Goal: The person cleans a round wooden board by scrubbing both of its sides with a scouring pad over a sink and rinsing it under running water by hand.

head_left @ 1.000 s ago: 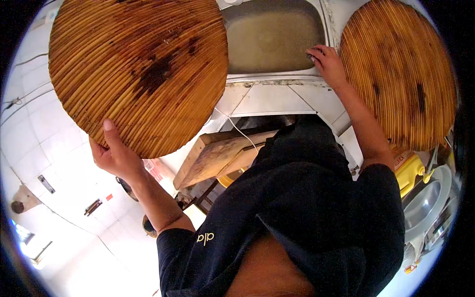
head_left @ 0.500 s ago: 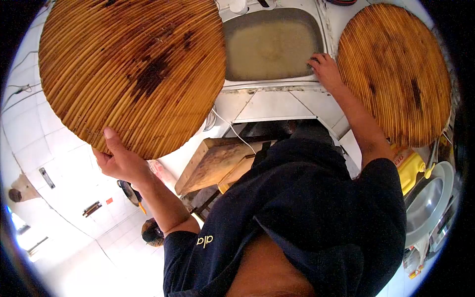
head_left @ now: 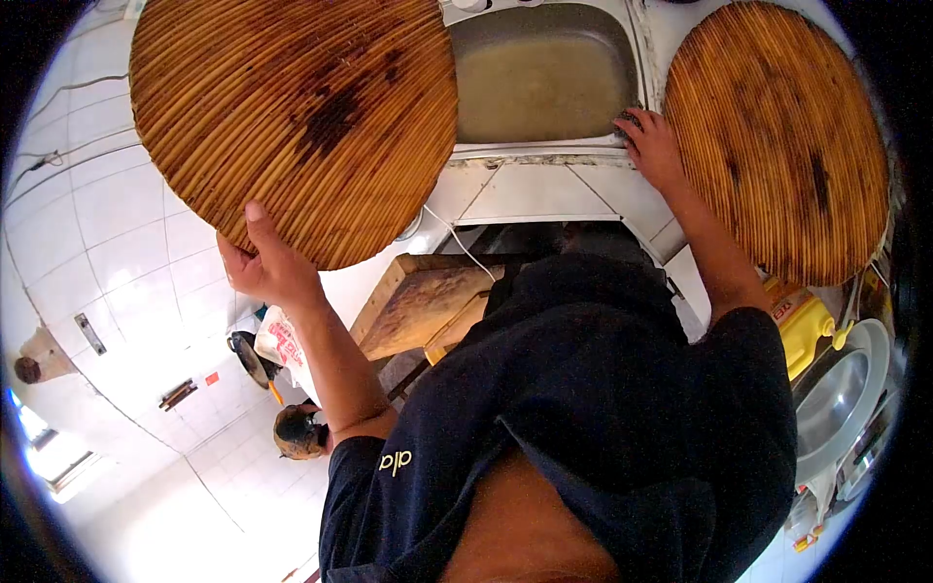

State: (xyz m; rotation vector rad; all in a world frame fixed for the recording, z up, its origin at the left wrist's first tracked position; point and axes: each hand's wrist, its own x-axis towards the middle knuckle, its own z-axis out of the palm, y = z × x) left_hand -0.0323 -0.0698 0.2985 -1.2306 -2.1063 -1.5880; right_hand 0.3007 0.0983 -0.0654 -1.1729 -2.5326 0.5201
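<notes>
My left hand (head_left: 272,267) grips the lower edge of a large round slatted bamboo lid (head_left: 243,146), thumb on top and fingers underneath. Dark stains mark the lid, which is held up to the left of the sink. My right hand (head_left: 653,151) rests by the sink's right front corner, its fingers curled around a small dark scouring pad (head_left: 630,121). Cloudy water stands in the sink (head_left: 544,142). A second round slatted lid (head_left: 777,146), also stained, lies to the right of my right hand.
Below the counter is a wooden board or stool (head_left: 418,306), with a white cable (head_left: 452,233) hanging in front. At right are a yellow jug (head_left: 802,330) and a metal basin (head_left: 841,389). A pan (head_left: 251,360) and a white bag (head_left: 282,345) are at lower left.
The lid in my left hand has shifted right and slightly up, uncovering more wall tiles at left. My right hand has moved slightly right and down with the pad.
</notes>
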